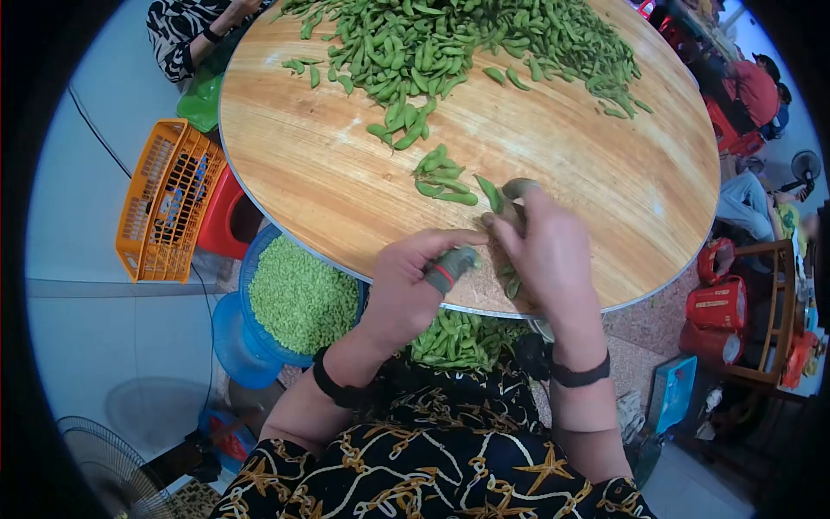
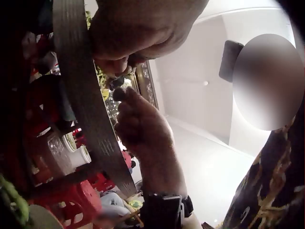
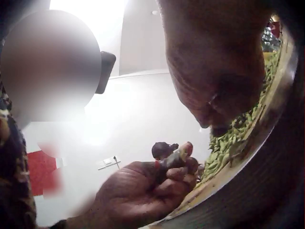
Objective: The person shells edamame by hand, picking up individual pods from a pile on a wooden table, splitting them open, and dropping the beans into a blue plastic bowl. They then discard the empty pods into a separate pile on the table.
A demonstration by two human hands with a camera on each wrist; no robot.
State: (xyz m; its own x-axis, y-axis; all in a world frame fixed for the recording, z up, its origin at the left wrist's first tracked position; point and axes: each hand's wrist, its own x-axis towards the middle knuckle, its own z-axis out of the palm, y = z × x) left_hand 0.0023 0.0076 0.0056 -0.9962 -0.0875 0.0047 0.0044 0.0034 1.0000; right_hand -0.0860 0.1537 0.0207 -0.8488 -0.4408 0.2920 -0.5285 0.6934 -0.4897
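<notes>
My right hand is low over the round wooden table, its thumb and forefinger closing on one end of a green soybean pod. Dark covers wrap its fingertips. Close beside it is my left hand, forefinger stretched toward the right hand and the other fingers folded. A dark cover with a red band sits on its thumb, with a pale green bit at the tip. I cannot tell if its palm holds anything. Just ahead lies a small group of pods. Another pod lies below the right hand.
A large heap of pods covers the table's far side. Below its left edge stands a blue basket of shelled beans. More pods are at my lap. An orange crate, a red stool and a fan stand left.
</notes>
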